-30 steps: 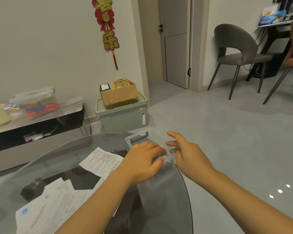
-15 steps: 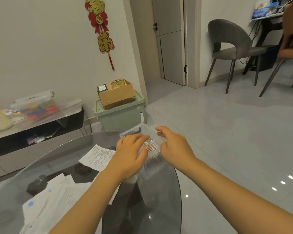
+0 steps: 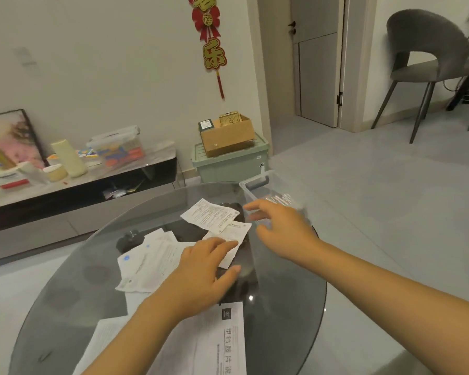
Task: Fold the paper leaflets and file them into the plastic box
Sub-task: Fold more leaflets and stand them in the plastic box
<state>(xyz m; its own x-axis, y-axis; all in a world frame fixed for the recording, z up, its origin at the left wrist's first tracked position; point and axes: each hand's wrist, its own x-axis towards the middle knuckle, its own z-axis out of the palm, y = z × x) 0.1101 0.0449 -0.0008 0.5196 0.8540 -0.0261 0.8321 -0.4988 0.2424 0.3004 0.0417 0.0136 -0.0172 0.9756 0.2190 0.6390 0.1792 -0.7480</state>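
Hands over scattered paper leaflets on a round glass table [image 3: 282, 320].
The left hand [image 3: 201, 274] lies flat with fingers spread and relaxed, its fingertips on a small leaflet [image 3: 229, 239]; more leaflets [image 3: 152, 263] lie at its nine and six o'clock. The right hand [image 3: 282, 228], blurred, has loose, straight fingers and grips nothing, just in front of the clear plastic box [image 3: 257, 182] at the table's one o'clock edge.

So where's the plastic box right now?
The plastic box sits at the glass table's far right edge, just beyond the right hand.
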